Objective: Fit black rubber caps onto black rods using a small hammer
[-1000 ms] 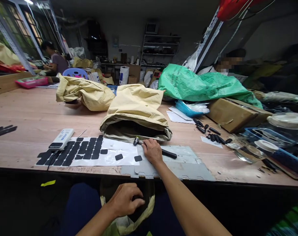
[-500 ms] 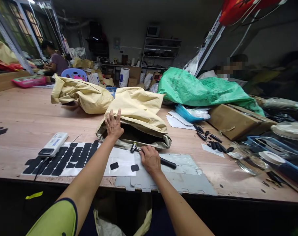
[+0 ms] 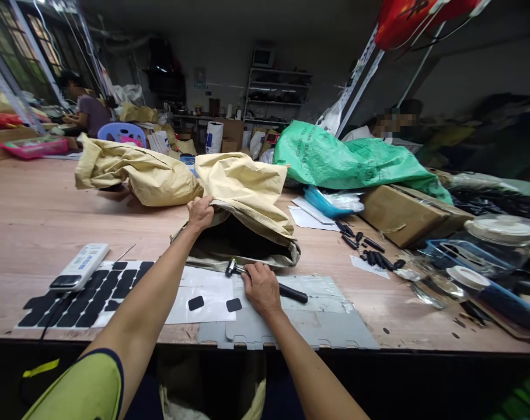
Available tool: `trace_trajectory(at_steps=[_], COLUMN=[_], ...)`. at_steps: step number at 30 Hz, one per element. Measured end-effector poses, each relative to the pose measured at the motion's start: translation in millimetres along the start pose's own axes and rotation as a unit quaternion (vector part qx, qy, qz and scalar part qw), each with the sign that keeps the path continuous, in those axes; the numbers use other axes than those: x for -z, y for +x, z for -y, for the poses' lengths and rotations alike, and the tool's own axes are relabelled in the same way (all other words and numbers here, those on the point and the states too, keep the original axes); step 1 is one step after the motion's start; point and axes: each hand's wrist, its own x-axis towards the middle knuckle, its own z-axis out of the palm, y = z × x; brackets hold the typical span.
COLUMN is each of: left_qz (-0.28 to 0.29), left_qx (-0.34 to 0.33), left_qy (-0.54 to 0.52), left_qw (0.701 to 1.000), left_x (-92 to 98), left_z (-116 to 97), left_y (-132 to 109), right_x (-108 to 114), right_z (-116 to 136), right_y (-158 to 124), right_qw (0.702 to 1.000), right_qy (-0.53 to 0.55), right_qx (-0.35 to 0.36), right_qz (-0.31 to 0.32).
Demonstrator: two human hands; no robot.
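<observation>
Nearest us, just in front of the open yellow sack (image 3: 247,189), a grey sheet (image 3: 300,332) lies at the edge of the desk (image 3: 320,251), next to a white sheet (image 3: 215,289) and two loose black squares (image 3: 196,303). Our right hand (image 3: 261,287) is close before the sack's dark mouth, fingers curled over the shaft of a hammer (image 3: 293,293) whose head points left, near the lower lip. A little farther off, our left hand (image 3: 201,213) pinches the sack's upper rim toward its left side, where the edge stands raised and the mouth gapes at us. Left of the sack we see rows of black pieces (image 3: 90,297) and a white device (image 3: 83,265); right of it, black handle-like parts (image 3: 376,259) and a cardboard box (image 3: 405,213). Behind it to the left lies a crumpled sack (image 3: 138,175); behind it to the right, a green sack (image 3: 335,154). Well beyond, to its left, a person (image 3: 92,114) sits near a blue chair (image 3: 121,133).
</observation>
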Motion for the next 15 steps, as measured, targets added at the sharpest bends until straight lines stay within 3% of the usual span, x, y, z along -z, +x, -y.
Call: trace_trajectory(at_steps=[4, 6, 10, 13, 15], left_qz=[0.022, 0.043, 0.064, 0.089, 0.052], left_qx=[-0.118, -0.133, -0.046, 0.015, 0.071], left_qy=[-0.064, -0.079, -0.165, -0.331, -0.406], left_qw=[0.991, 0.987, 0.983, 0.939, 0.910], left_x=[4.0, -1.4, -13.7, -9.9, -0.3], left_z=[6.9, 17.7, 42.3, 53.9, 56.5], left_y=[-45.0, -67.6, -87.1, -73.8, -53.0], right_x=[-1.6, -2.1, -2.9, -3.4, -3.7], right_z=[-1.1, -1.4, -1.6, -1.7, -1.8], right_y=[1.1, 1.2, 0.0, -1.1, -1.5], right_qw=[0.999, 0.999, 0.999, 0.999, 0.999], right_qy=[-0.029, -0.034, -0.033, -0.036, -0.037], right_qx=[-0.007, -0.007, 0.004, 0.010, 0.012], right_qz=[0.013, 0.018, 0.006, -0.005, -0.008])
